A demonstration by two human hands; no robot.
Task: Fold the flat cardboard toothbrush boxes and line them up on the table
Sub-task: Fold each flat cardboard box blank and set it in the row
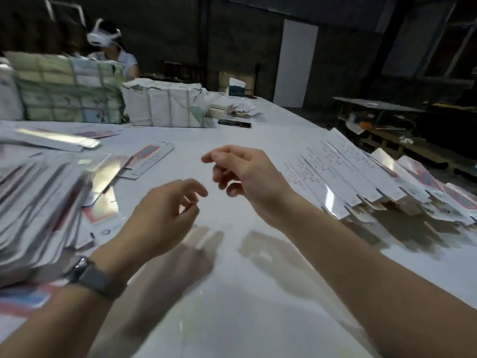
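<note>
My left hand (165, 215) hovers over the white table (232, 293) with loosely curled fingers and holds nothing. Slightly farther and to the right, my right hand (245, 177) also hangs in the air, fingers relaxed and bare. A thick, blurred pile of flat toothbrush boxes (38, 202) lies to the left of my left hand. One flat box (149, 161) lies apart beyond it. On the right, a row of folded boxes (361, 171) lies side by side along the table's edge, printed backs up.
Strapped bundles of flat stock (67, 91) and a white wrapped bundle (165, 104) stand at the back left. A person wearing a headset (111, 45) sits behind them. A dark phone-like object (234, 123) and paper scraps lie farther back. The table edge runs down the right.
</note>
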